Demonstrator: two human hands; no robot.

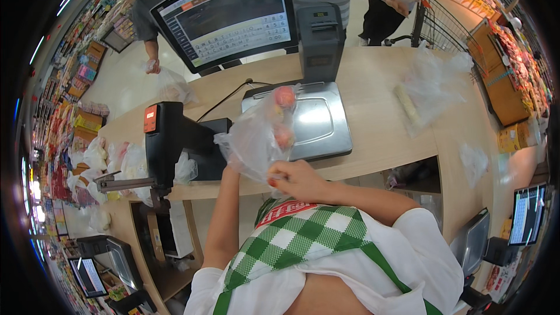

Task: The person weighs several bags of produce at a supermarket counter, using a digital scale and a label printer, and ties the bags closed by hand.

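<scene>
A clear plastic bag (253, 135) with several round red-and-yellow fruits (284, 135), perhaps apples, lies partly over the steel platter of a weighing scale (321, 118). My right hand (299, 179) grips the gathered near edge of this bag, fingers curled in. At the bag's near left side is my left hand (235, 164); the translucent film covers most of it, so its fingers are hidden. Behind the platter rises the scale's dark printer column (321, 43), with a lit touchscreen (232, 13) beside it showing a keyboard.
A black stand (164, 140) with a red display stands left on the wooden counter (376, 78). Filled plastic bags (133, 166) sit beyond it. On the right lies a bag with a pale long item (407, 105). Across the counter are people, one holding a bag (173, 85), and a shopping cart (446, 30).
</scene>
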